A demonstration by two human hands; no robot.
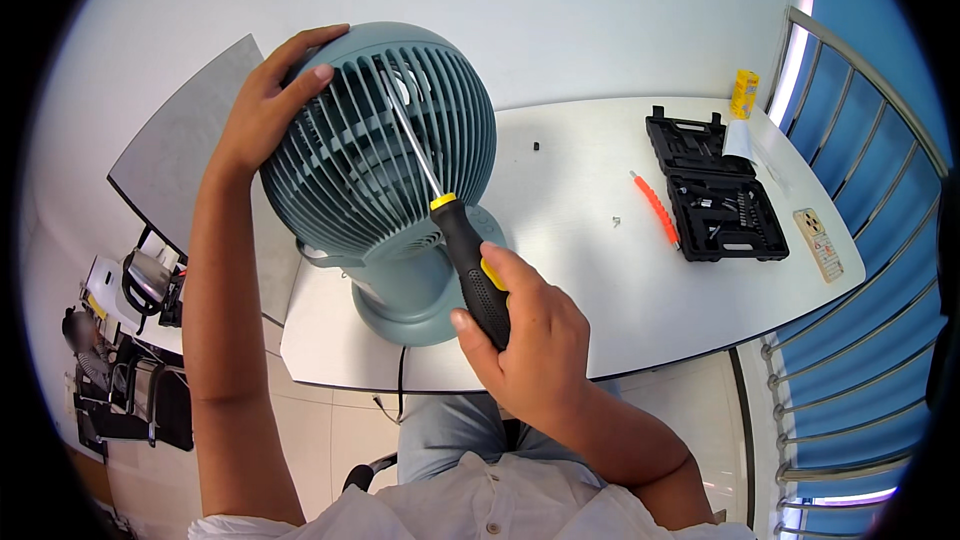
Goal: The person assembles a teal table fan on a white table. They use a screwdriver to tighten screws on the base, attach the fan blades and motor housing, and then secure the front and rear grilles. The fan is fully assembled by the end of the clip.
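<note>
A teal desk fan (375, 160) stands on the white table, its round slatted grille tilted up toward me. My left hand (275, 95) grips the upper left rim of the fan, with the thumb on the front edge of the grille and the fingers over the housing. In my right hand (535, 325) is a screwdriver (470, 260) with a black and yellow handle. Its long metal shaft lies across the grille, pointing up and away from me. The tip is at the upper slats; I cannot tell whether it has gone in between them.
On the white table (560, 320) lie an open black tool case (725, 220), an orange flexible rod (655, 208), a small black piece (536, 146), small metal bits (616, 222) and a phone (819, 245). A yellow box (744, 95) stands far right. Metal railing (870, 130) borders the right side.
</note>
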